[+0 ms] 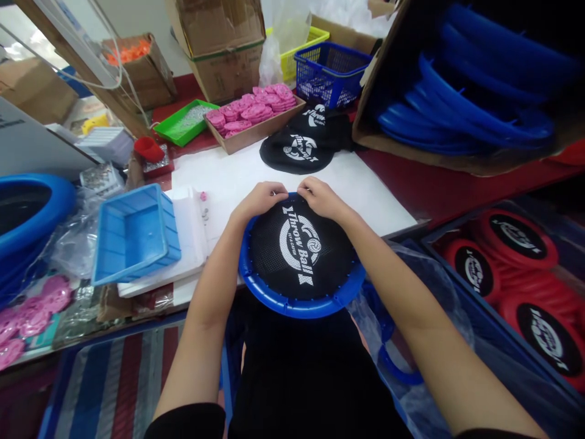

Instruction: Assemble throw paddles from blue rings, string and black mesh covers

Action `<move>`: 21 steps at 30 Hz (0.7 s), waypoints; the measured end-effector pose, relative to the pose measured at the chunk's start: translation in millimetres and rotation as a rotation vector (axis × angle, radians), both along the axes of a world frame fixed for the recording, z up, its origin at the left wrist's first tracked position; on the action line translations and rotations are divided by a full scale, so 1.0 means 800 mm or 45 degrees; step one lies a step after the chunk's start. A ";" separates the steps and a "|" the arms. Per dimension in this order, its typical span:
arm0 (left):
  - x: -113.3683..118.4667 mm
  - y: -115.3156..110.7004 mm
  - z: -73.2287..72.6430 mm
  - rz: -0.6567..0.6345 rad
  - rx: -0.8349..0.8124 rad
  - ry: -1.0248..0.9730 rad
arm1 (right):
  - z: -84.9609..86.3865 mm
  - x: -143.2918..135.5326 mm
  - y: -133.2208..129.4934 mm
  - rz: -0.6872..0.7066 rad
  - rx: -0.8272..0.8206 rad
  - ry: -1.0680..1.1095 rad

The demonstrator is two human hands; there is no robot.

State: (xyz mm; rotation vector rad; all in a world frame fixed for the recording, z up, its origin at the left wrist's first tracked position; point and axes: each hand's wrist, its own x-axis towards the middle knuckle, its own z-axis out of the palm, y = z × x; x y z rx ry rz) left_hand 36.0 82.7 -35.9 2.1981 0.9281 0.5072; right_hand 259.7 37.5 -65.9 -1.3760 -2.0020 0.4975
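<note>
A blue plastic ring (292, 306) with a black printed mesh disc (269, 244) across it lies tilted at the front edge of the table, over my lap. White "Throw Ball" lettering shows on the mesh. At the ring's far edge my left hand (265, 198) is closed, thumb and fingers pinched on the mesh edge. Just beside it, a small gap away, my right hand (320, 196) pinches the same edge, fingertips down. The exact grip under the fingertips is partly hidden. Beyond my hands more black mesh discs (297, 149) lie loose on the white board (365, 189).
To the left stands a light-blue bin (132, 228). Pink plastic pieces fill a cardboard tray (240, 141) beside a green tray (180, 125). A carton of blue rings (457, 116) is at right, above a crate of red discs (516, 235). A blue basket (331, 76) stands behind.
</note>
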 end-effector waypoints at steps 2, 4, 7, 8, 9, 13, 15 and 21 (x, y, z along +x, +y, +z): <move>0.002 0.001 -0.002 0.003 0.004 -0.015 | 0.001 -0.001 -0.002 -0.010 0.006 -0.034; 0.003 0.001 -0.005 0.004 0.023 -0.025 | 0.002 -0.003 -0.003 -0.009 0.009 -0.077; 0.004 0.001 -0.006 0.017 0.057 -0.008 | 0.005 -0.004 -0.004 -0.005 0.001 -0.140; 0.004 0.001 -0.006 0.029 0.066 0.005 | 0.007 -0.003 -0.004 -0.004 -0.007 -0.155; 0.004 0.000 -0.006 0.040 0.072 0.020 | 0.009 -0.001 -0.004 -0.002 -0.022 -0.164; 0.007 -0.003 -0.004 0.032 0.090 0.068 | 0.020 0.004 0.001 0.015 -0.151 -0.173; 0.009 -0.004 -0.004 0.007 0.090 0.075 | 0.024 0.005 0.004 0.014 -0.193 -0.184; 0.015 -0.006 -0.006 0.015 0.115 0.063 | 0.024 0.005 0.004 -0.032 -0.178 -0.221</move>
